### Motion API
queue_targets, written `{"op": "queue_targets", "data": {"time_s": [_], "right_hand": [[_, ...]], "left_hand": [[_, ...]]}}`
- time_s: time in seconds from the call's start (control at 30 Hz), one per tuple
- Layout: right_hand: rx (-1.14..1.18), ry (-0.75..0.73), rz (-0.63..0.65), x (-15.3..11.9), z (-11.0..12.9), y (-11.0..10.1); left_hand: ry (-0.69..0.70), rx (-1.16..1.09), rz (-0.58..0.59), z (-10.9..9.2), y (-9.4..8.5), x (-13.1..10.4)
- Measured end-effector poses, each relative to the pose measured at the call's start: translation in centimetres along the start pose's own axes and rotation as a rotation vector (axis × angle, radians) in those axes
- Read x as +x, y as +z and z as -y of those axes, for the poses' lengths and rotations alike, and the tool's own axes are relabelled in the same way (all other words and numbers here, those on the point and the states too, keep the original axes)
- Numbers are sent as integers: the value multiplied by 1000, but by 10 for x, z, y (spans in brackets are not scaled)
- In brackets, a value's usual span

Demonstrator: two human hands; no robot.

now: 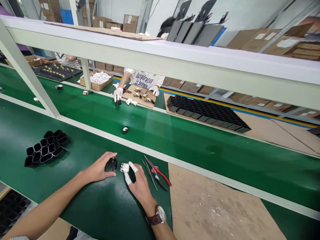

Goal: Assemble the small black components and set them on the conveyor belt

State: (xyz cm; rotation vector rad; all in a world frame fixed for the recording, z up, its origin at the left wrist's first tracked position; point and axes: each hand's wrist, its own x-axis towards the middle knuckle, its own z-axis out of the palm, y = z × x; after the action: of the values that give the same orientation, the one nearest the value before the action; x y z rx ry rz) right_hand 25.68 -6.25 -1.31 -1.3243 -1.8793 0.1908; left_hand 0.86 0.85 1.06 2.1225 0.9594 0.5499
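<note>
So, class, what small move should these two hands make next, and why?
Probably, the right hand should bring its small white component toward the black cup in the left hand: the two pieces are held close together, with a gap between them.

Head view looks forward and down, probably from close above the bench [105,208].

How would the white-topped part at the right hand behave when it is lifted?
The white-topped part is probably light, being small beside the right hand. It may be delicate, because coloured pieces seem exposed at its edge.
</note>
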Motion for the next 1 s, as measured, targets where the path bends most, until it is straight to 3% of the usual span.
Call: {"op": "queue_targets", "data": {"time_s": [0.13,0.23,0.4,1.0], "right_hand": [[56,-25,-87,3,12,-7],[59,-71,-98,5,23,-11],[-10,-146,-44,5,32,-13],[-193,-154,188,15,49,-20]], "left_hand": [[-50,-29,-18,7,9,-4],[23,-33,-38,6,13,-4],[165,-13,-51,-2,13,-5],[174,37,-17,-6,10,-11]]}}
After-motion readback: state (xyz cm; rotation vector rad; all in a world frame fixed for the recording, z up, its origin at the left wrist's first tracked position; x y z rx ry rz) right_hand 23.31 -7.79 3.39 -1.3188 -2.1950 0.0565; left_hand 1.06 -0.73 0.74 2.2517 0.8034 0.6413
